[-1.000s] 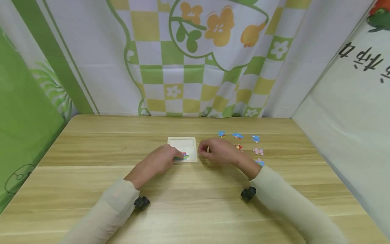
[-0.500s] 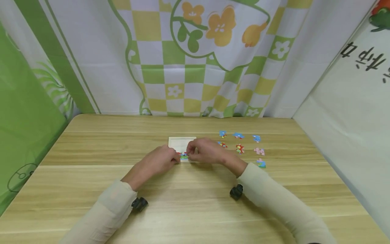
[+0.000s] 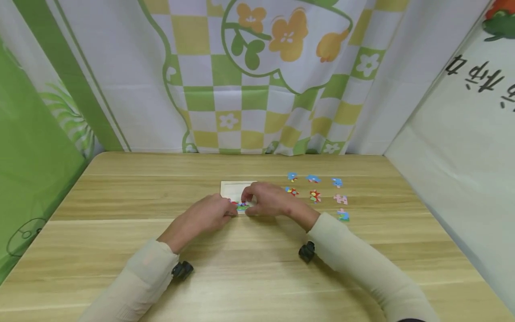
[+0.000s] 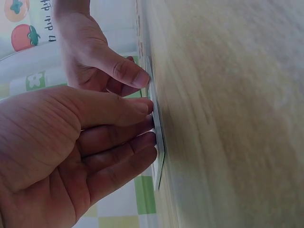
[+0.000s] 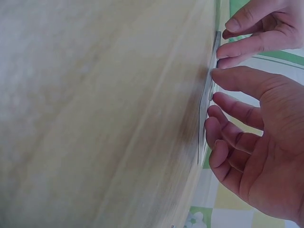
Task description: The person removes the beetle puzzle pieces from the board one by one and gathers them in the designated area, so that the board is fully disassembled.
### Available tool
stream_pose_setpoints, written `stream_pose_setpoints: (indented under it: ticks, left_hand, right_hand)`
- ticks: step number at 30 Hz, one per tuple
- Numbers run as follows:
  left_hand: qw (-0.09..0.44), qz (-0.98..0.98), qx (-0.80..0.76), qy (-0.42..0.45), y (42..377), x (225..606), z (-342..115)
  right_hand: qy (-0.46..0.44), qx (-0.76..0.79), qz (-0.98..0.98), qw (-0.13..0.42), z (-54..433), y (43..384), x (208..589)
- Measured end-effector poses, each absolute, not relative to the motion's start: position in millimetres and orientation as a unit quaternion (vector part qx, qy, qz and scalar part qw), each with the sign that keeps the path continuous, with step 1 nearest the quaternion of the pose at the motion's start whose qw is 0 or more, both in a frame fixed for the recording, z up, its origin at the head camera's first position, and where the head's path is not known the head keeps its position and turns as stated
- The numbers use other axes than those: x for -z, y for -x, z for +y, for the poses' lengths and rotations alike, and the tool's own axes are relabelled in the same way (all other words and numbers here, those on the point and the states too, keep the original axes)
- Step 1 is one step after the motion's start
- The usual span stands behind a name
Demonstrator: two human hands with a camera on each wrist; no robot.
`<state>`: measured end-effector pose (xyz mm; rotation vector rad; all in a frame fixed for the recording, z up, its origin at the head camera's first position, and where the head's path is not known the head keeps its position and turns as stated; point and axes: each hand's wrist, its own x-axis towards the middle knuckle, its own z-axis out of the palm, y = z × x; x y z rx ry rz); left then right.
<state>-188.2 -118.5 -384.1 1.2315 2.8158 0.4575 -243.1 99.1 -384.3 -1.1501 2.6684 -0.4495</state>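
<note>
A pale square puzzle tray [image 3: 229, 187] lies on the table, with several colourful puzzle pieces [image 3: 242, 207] along its near side. My left hand [image 3: 207, 212] rests its fingertips on the tray's near left part, fingers fairly straight in the left wrist view. From the right, my right hand [image 3: 271, 200] reaches over the tray. Its thumb [image 5: 237, 80] and index finger close about a small puzzle piece [image 5: 211, 96] at the near right part, though the piece is mostly hidden. The other right fingers are bent. Seen from the wrists, the tray is edge-on.
Several loose pieces lie right of the tray: blue ones [image 3: 313, 178] at the back, a red sun piece [image 3: 315, 196], a pink one [image 3: 340, 199] and a blue-green one [image 3: 343, 215]. A checked curtain [image 3: 257, 98] hangs behind the wooden table [image 3: 249, 268].
My right hand has moved left from beside the tray to over its near right part, and its thumb and index finger have spread slightly. My left hand has shifted a little left.
</note>
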Motion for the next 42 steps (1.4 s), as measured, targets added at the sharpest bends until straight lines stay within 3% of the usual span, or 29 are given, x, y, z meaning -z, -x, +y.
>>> stream_pose_setpoints:
  ticks: [10, 20, 33, 42]
  left_hand:
    - [0.021, 0.901, -0.166, -0.400, 188, 386, -120]
    - [0.014, 0.934, -0.140, -0.327, 195, 387, -125]
    - [0.057, 0.945, -0.143, -0.290, 197, 383, -128]
    - [0.057, 0.944, -0.136, -0.294, 198, 382, -127]
  right_hand:
    - [0.382, 0.162, 0.904, 0.107, 100, 243, 389]
    - [0.380, 0.171, 0.902, 0.112, 101, 242, 388]
    - [0.392, 0.188, 0.892, 0.123, 102, 243, 387]
    - [0.400, 0.190, 0.889, 0.113, 101, 242, 387]
